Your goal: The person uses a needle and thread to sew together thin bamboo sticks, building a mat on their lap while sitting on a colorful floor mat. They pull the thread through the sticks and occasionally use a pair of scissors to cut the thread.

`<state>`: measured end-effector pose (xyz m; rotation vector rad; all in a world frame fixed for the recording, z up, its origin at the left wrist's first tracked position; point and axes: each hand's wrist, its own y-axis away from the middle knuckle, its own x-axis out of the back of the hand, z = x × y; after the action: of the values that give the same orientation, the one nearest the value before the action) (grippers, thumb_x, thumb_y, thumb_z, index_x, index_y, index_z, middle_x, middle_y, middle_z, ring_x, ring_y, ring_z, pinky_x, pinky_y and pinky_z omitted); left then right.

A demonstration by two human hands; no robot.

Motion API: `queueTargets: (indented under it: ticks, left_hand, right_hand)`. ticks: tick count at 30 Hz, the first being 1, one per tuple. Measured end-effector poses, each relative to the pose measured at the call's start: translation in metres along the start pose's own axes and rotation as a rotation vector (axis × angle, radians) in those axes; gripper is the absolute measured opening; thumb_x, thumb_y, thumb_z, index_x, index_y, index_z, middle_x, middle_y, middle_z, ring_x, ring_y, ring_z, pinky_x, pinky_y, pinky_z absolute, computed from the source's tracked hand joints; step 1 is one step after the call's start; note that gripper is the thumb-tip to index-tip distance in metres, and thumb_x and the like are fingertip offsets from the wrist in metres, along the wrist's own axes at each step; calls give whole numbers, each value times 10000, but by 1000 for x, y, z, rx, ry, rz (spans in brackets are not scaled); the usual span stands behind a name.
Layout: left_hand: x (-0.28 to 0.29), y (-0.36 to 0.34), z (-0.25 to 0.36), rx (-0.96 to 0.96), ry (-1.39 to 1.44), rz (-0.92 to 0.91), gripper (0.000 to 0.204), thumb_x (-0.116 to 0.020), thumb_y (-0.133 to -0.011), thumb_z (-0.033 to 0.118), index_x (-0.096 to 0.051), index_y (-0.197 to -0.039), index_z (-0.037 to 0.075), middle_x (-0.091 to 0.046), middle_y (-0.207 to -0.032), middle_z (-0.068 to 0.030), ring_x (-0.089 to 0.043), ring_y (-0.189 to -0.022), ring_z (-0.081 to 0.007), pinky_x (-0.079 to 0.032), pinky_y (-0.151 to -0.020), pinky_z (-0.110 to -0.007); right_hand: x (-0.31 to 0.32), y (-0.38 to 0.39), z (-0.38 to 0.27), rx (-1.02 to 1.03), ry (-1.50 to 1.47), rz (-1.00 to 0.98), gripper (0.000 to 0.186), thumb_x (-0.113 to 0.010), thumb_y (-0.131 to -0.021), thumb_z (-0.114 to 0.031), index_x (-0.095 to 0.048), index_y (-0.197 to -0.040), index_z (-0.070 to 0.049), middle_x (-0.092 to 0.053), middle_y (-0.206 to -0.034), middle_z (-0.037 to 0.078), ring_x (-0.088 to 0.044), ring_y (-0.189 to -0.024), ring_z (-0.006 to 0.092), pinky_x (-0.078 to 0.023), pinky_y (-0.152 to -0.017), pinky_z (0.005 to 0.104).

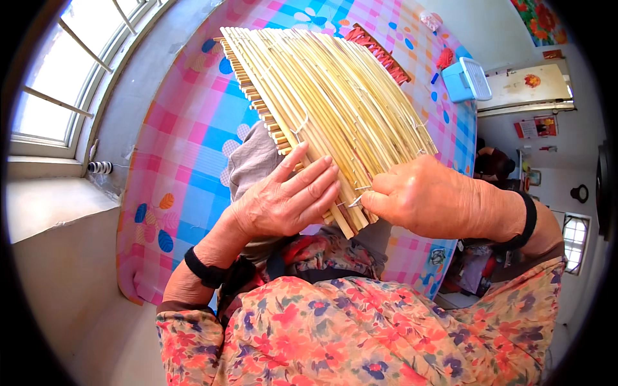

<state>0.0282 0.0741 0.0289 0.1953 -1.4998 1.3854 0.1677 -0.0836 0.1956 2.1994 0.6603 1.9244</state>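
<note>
A mat of pale reed sticks (pixel 335 103), bound with white ties, lies across my lap over grey-brown cloth (pixel 248 161). My left hand (pixel 280 199) grips the mat's lower left part, its fingers laid over the end sticks. My right hand (pixel 421 196) is closed at the mat's lower right edge, pinching a thin, light, pointed tool (pixel 356 201) beside a short tie across the sticks. The far end of that tool is hidden inside my fingers.
I sit on a checked, flowered covering (pixel 167 161). Beyond the mat are red lattice work (pixel 383 55) and a blue lidded box (pixel 460 83). A barred window and sill (pixel 51 193) are left; another person (pixel 496 164) is in the background right.
</note>
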Motion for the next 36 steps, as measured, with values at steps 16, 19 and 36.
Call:
queueTargets:
  ticks: [16,19,36]
  left_hand:
    - [-4,1,1,-9,-33,35,376,-626,-813,216,-598,-1123,6,-612,-1180,-133,-567,-1181,-288,-361,-1072,-568]
    - [-4,1,1,-12,-39,34,375,-623,-815,218,-596,-1123,6,-612,-1180,-135,-566,-1182,-291,-363,-1070,-570]
    - [-7,2,0,-31,16,68,343,-640,-784,166,-614,-1058,-40,-616,-1181,-179,-573,-1174,-334,-371,-1057,-593]
  right_hand:
    - [-4,-5,-14,6,96,7,80,-587,-739,-113,-566,-758,-38,-580,-690,90,-643,-640,234,-529,-543,344]
    - [-5,-5,-15,2,103,9,78,-584,-741,-111,-567,-761,-38,-580,-690,89,-641,-639,233,-530,-542,345]
    - [-14,-6,-15,-34,60,20,75,-578,-755,-103,-560,-769,-31,-575,-693,100,-638,-640,240,-535,-539,343]
